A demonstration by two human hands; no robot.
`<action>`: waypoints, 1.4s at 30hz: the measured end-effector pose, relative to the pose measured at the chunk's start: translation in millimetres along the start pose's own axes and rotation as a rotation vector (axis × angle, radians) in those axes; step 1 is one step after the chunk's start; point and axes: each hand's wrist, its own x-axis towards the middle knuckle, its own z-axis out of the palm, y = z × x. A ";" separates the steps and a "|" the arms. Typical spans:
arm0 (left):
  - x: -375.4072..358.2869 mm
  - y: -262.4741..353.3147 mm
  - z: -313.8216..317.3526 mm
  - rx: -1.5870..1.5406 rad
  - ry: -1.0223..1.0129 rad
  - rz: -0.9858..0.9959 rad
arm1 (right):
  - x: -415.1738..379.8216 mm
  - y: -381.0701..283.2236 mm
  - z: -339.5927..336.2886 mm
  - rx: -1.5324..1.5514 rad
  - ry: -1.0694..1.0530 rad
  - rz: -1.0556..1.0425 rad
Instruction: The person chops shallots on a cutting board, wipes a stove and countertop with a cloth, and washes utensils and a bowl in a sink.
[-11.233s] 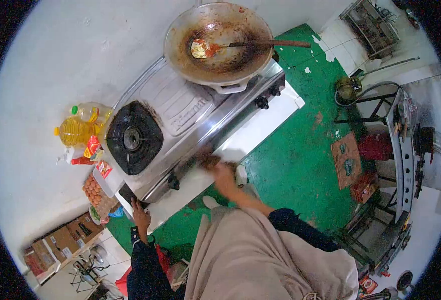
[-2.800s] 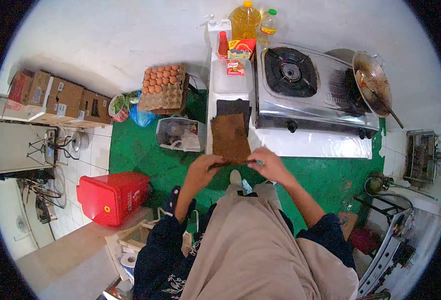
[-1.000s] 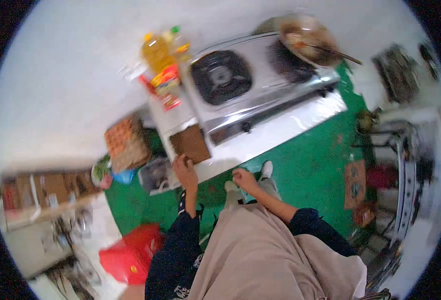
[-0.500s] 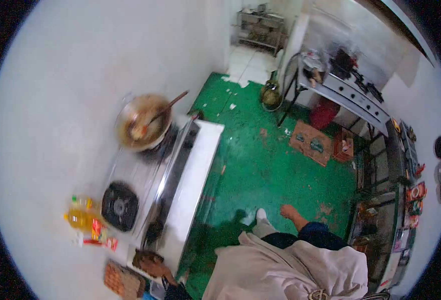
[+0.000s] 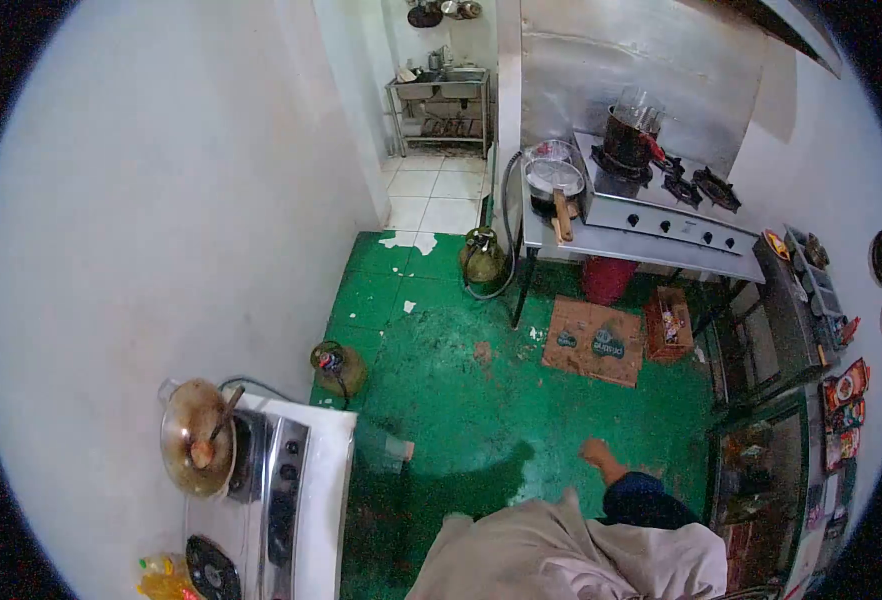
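Note:
My right hand (image 5: 601,458) hangs over the green floor, beyond the dark sleeve. Its fingers look curled in, and nothing shows in them. It is nearest to the open floor below the cardboard sheet (image 5: 593,342). My left hand is out of view. At the left, a wide wok (image 5: 196,440) with a brown utensil and an orange-brown piece of food in it sits on the rear burner of a steel stove (image 5: 223,532). A second, black burner (image 5: 211,570) shows nearer the bottom edge, beside a yellow bottle (image 5: 164,577).
Gas cylinders stand by the left stove (image 5: 338,370) and near the doorway (image 5: 482,262). Another stove (image 5: 661,222) bears a dark pot (image 5: 629,135); a lidded pan (image 5: 553,180) is beside it. Below are a red bin (image 5: 608,280) and crate (image 5: 669,330). Shelves (image 5: 756,480) line the right.
The view has swung up and left, so the wok stands lower in it and the sink beyond the doorway shows. My left hand, earlier by a brown item near the stove, has left the view.

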 end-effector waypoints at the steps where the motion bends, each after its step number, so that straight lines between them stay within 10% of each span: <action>1: 18.5 8.6 6.0 -0.010 -0.039 -0.004 | 67.2 -15.8 12.1 -0.129 -0.011 0.020; 4: 79.0 25.7 21.8 -0.035 -0.126 -0.031 | 174.7 -194.2 -79.9 0.032 -0.099 -0.355; 8: 180.6 36.3 40.2 -0.057 -0.218 -0.074 | 235.5 -354.0 -189.5 0.393 -0.207 -0.345; 17: 485.6 119.1 59.0 -0.100 -0.454 0.089 | 355.3 -219.4 -270.7 0.097 -0.163 -0.071; 19: 550.8 151.7 68.5 -0.116 -0.509 0.146 | 399.3 -110.3 -131.7 0.078 0.017 0.327; 26: 735.0 208.4 124.0 -0.101 -0.679 0.147 | 435.6 -135.0 -245.3 0.014 -0.385 0.697; 36: 938.8 174.2 130.1 0.058 -0.786 -0.283 | 965.1 -269.7 -416.8 0.208 0.070 -0.475; 38: 983.5 163.4 134.3 0.083 -0.805 -0.345 | 991.6 -319.5 -559.5 0.465 -0.298 -0.030; 42: 1104.2 155.5 136.3 0.089 -0.812 -0.385 | 1115.3 -300.6 -542.0 0.434 -0.192 -0.041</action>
